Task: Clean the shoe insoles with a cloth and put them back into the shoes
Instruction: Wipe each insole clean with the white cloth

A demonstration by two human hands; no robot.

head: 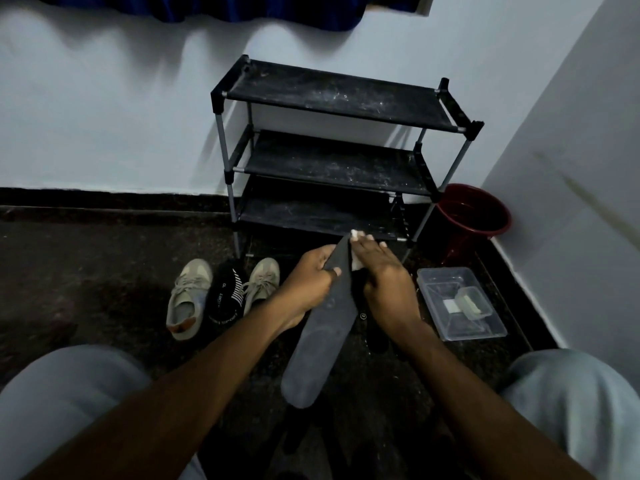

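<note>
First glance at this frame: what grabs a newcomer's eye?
Dead centre, the left hand grips a long dark grey foam insole while the right hand presses a small white cloth against its far end. Behind them stands a dusty black three-tier shoe rack. Left of the hands, a pair of beige lace-up sneakers sits on the dark floor with a black striped insole between them.

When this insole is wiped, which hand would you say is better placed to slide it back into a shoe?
Probably the left: the left hand grips the insole, and the nearer shoe stands just left of it. The right hand presses the cloth.
</note>
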